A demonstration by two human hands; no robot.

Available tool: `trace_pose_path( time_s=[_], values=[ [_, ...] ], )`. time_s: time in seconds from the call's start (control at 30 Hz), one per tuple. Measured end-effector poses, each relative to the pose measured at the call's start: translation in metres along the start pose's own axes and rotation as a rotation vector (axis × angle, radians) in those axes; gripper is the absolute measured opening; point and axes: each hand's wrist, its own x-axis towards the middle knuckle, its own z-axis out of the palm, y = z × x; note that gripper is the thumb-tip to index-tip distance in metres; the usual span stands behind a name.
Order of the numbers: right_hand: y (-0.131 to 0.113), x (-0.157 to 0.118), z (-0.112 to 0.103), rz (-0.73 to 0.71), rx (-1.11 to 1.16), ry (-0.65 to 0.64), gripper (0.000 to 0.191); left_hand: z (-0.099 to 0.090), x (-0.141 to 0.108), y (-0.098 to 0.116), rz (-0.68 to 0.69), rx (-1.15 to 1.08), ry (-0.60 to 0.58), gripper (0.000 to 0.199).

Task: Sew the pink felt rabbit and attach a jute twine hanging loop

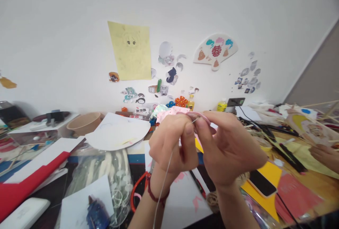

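My left hand (172, 144) and my right hand (227, 147) meet fingertip to fingertip, raised above the middle of the cluttered table. Between them is a small pink piece of fabric (205, 117), largely hidden by the fingers. My right thumb and fingers pinch this fabric. In the left hand, thumb and index finger press together on a thin pale thread (167, 170), which hangs down past the wrist. A short thin strand bridges the two thumbs; I cannot make out whether a needle is there. A dark red braided bracelet (158, 198) circles my left wrist.
A white paper fan shape (116, 133) and a round tan box (84, 123) lie left. Blue glitter glue (96, 213) rests on white paper below. A phone (262, 183) lies right on yellow card. Another person's hand (324, 154) is at far right, beside a decorated fan (309, 126).
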Motion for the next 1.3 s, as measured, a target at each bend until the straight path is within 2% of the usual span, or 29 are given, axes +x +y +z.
trace_pose_path(
  time_s=[0.37,0.63,0.83,1.0,1.1,1.2,1.3],
  values=[
    [-0.002,0.002,-0.001,-0.052,-0.08,-0.025,0.024,0.001,0.002,-0.001,0.065,0.087,-0.009,0.013],
    [0.004,-0.003,0.0,-0.27,-0.303,0.033,0.019,0.005,-0.002,0.0,0.083,0.157,0.033,0.012],
    [0.011,-0.005,-0.003,-0.366,-0.343,-0.015,0.019,0.002,0.0,-0.002,0.095,0.161,-0.001,0.013],
    [0.017,-0.004,-0.006,-0.408,-0.321,-0.065,0.02,-0.007,0.003,-0.001,0.038,0.193,-0.13,0.016],
    [0.02,-0.003,-0.006,-0.438,-0.295,-0.081,0.021,-0.009,0.005,-0.002,0.037,0.149,-0.143,0.015],
    [0.017,-0.003,-0.002,-0.371,-0.259,-0.042,0.017,-0.007,0.007,-0.004,0.029,0.086,-0.151,0.014],
    [0.009,-0.004,0.003,-0.202,-0.177,-0.001,0.016,-0.001,0.005,-0.004,0.01,0.057,-0.069,0.014]
  ],
)
